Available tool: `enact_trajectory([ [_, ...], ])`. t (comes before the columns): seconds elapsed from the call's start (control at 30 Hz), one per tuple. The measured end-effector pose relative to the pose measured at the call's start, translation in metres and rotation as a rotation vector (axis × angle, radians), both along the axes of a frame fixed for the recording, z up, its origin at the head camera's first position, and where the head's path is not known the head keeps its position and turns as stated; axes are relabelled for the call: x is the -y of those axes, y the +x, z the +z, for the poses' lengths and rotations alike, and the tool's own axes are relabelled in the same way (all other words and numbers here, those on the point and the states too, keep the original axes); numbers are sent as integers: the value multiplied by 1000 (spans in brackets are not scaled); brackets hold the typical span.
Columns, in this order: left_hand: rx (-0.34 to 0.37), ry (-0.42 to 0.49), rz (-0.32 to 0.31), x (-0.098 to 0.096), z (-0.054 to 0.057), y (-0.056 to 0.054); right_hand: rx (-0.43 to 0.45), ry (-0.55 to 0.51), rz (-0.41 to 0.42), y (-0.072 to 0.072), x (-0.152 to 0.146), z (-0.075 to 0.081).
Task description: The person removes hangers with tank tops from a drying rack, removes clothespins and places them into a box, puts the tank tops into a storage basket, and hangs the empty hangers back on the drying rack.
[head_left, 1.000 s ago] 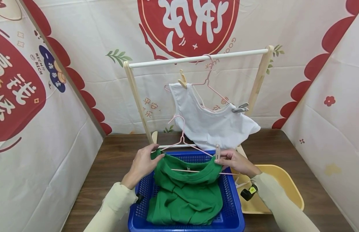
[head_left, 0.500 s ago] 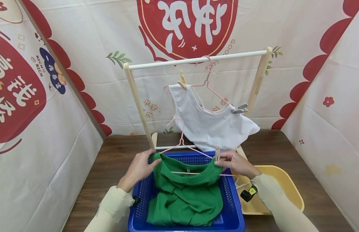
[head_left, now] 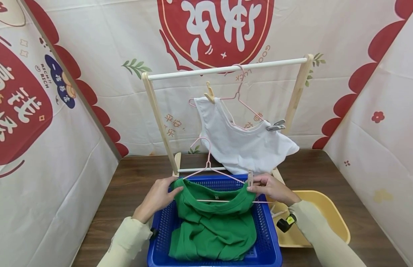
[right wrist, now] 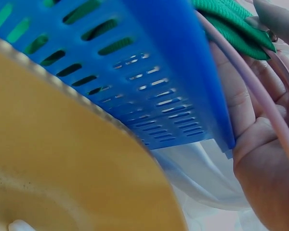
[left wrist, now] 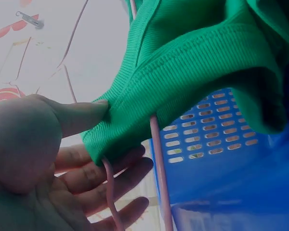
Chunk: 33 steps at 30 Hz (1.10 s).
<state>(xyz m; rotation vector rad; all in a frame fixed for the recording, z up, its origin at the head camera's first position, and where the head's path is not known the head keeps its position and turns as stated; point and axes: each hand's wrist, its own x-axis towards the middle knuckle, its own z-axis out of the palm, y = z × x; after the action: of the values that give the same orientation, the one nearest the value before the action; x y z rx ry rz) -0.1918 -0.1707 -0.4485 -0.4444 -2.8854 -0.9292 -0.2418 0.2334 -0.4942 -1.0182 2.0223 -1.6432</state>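
Observation:
A green top (head_left: 213,226) lies partly in a blue basket (head_left: 272,237), its neckline raised over a pink hanger (head_left: 208,163). My left hand (head_left: 159,196) pinches one shoulder strap between thumb and fingers; the left wrist view shows the ribbed strap (left wrist: 135,96) with hanger wire beneath it. At the other strap, my right hand (head_left: 271,187) pinches the cloth beside a light clothespin (head_left: 250,178) that stands upright there. In the right wrist view, green cloth (right wrist: 241,33) and the hanger wire (right wrist: 250,77) lie against the fingers.
Behind the basket stands a drying rack (head_left: 226,69) with a white top (head_left: 243,144) on another pink hanger, held by a yellow clothespin (head_left: 210,93) and a grey clothespin (head_left: 276,125). A yellow tray (head_left: 323,222) with light clothespins sits right of the basket.
My left hand has shifted slightly left and down along with its strap. The pink hanger's hook has sunk a little. My right hand has barely moved.

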Motion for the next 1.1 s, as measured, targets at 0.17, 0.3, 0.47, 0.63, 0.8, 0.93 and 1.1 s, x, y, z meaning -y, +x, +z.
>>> enact_trajectory([
  [0.17,-9,0,-17,3,-2,-1,20,10,-5,0,0,0],
  [0.3,-14,-11,-71,8,-3,-2,31,6,3,0,0,0],
  [0.47,0,-10,-151,16,-5,-3,11,1,19,0,1,1],
  [0.63,28,0,-192,25,-8,-2,-22,-1,42,0,1,2],
  [0.8,59,37,-221,33,-10,-1,-25,7,46,1,1,3],
  [0.93,109,60,-230,38,-14,0,-5,28,29,1,1,4],
  [1.1,167,101,-225,43,-19,0,1,32,33,1,0,3],
])
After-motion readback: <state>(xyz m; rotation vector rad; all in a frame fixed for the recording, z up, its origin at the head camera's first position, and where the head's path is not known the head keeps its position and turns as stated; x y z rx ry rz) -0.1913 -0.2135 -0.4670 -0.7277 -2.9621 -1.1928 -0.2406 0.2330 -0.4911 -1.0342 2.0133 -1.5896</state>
